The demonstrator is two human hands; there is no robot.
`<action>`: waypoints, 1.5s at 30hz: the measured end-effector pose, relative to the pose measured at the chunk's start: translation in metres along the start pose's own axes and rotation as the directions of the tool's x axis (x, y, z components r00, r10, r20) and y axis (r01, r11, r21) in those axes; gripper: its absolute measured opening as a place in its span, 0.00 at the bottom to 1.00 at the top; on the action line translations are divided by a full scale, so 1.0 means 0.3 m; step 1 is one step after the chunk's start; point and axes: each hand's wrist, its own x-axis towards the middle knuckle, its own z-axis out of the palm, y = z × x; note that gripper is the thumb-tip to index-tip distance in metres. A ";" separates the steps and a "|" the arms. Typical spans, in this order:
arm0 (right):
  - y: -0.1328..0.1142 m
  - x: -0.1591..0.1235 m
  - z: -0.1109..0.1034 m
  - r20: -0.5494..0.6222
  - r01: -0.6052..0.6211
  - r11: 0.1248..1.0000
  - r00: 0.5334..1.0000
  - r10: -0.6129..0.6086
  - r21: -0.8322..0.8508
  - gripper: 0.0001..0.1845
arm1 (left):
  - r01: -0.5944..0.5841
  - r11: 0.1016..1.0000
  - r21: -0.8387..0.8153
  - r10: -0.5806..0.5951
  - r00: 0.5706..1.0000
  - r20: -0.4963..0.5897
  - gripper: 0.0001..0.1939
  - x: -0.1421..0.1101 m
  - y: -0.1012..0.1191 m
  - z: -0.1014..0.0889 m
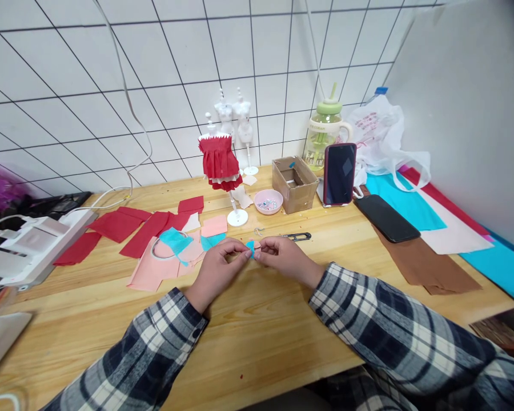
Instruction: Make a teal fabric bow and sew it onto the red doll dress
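Observation:
My left hand [220, 268] pinches a small blue piece of fabric or crepe paper [251, 246] between thumb and finger. Opposite it, my right hand [289, 260] is closed in a pinch at the same piece, where a bit of pink also shows. Both hands are just above the wooden table [248, 342]. Partly behind my right hand lies a pair of black thread snips [302, 236]. Left of my hands are blue pieces [175, 241] and pink pieces [145, 268], with a pale ring partly under the blue.
A small dress form wearing a red ruffled dress [220, 162] stands behind, near white dress forms [245, 128]. A pink bowl of beads [268, 202], cardboard box [297, 194], propped phone [340, 174] and green-lidded bottle [325, 131] line the back. A power strip [47, 251] is left.

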 end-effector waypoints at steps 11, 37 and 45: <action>0.003 0.000 -0.005 -0.017 0.045 0.989 0.999 -0.048 -0.143 0.12 | -0.030 0.997 0.066 0.028 0.999 0.026 0.11 -0.002 -0.010 -0.001; -0.016 -0.005 -0.030 -0.153 -0.053 0.858 0.988 -0.030 -0.511 0.05 | -0.082 0.904 0.421 0.147 0.981 -0.125 0.10 0.042 -0.064 -0.098; -0.016 -0.012 -0.036 -0.243 -0.017 0.836 0.960 -0.140 -0.549 0.10 | 0.017 0.760 0.650 0.197 0.947 -0.255 0.10 0.051 -0.144 -0.245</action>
